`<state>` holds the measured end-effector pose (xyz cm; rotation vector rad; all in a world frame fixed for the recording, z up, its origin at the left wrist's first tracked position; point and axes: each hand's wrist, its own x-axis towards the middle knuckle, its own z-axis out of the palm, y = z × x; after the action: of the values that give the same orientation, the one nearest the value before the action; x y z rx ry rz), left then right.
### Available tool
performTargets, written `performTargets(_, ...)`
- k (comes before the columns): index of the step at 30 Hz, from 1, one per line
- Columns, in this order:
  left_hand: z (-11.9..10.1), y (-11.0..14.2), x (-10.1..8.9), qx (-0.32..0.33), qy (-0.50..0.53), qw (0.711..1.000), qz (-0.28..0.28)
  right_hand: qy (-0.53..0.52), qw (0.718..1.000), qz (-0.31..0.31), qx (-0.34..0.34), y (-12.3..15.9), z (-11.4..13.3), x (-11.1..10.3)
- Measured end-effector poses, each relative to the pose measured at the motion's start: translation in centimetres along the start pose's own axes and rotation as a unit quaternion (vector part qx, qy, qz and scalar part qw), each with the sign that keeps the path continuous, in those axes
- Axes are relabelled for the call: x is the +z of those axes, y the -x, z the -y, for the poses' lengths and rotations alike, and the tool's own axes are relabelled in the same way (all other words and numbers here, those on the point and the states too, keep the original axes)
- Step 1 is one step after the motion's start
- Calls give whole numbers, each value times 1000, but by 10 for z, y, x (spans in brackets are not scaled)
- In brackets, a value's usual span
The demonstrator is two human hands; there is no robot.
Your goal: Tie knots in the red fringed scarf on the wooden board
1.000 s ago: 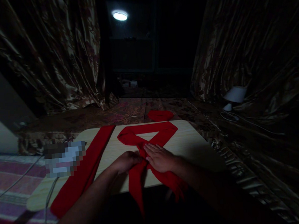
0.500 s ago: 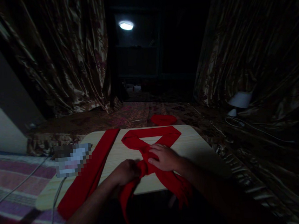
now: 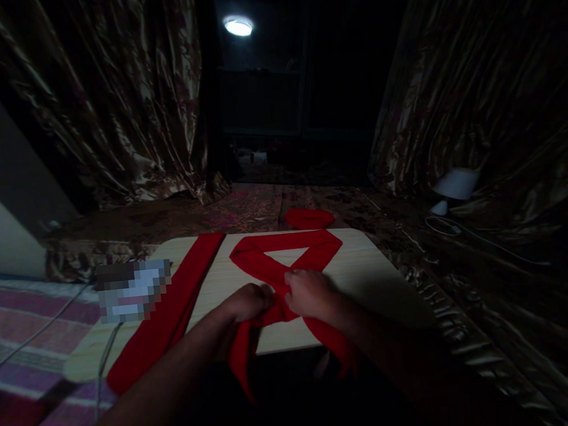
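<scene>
A red scarf (image 3: 287, 241) lies looped on the pale wooden table (image 3: 365, 279), its two lengths crossing near the middle. Both its ends hang over the table's near edge. My left hand (image 3: 252, 302) is closed on the scarf just left of the crossing. On the other side my right hand (image 3: 309, 292) has its fingers curled into the cloth at the crossing. The fingertips of both hands are partly hidden in the fabric. Left of my hands a second, folded red scarf (image 3: 173, 311) stretches slantwise across the table.
A rolled red cloth (image 3: 309, 218) sits beyond the table's far edge. Near the left edge is a blurred-out object (image 3: 135, 291) by a grey cable (image 3: 106, 357). A striped bedspread (image 3: 19, 332) lies at left. A small white lamp (image 3: 457, 184) stands at right.
My right hand has gone from lying flat over the crossing to gripping the cloth there. My left hand has shifted slightly right and up, closer to the crossing. The view has tilted down a little.
</scene>
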<state>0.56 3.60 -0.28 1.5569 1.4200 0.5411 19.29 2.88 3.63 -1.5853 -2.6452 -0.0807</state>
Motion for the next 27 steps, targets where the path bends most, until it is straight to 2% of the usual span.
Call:
performTargets(3,-1,-7,2,27,-31,998,44,7,1000,5,-28,3,-1,3)
performTargets(5,0,-11,2,32,-35,998,46,5,1000,2,-31,3,-1,4)
performTargets(11,2,-15,8,-8,-47,998,39,-103,988,-68,91,-9,-15,1)
performTargets(13,1,-14,9,-7,-39,998,43,-127,988,-59,69,-9,-17,2)
performTargets(16,1,-13,8,12,-26,998,60,-128,992,1,-10,-7,-16,6)
performTargets(17,1,-13,8,21,-21,997,64,-123,992,3,-19,-7,-15,8)
performTargets(20,3,-14,7,39,-24,998,45,-119,992,-36,-11,-9,-15,16)
performTargets(23,3,-13,4,29,-50,998,5,-115,992,-37,-30,-11,-19,29)
performTargets(27,-3,-8,-3,33,-24,999,33,-87,993,-45,-61,-9,-25,44)
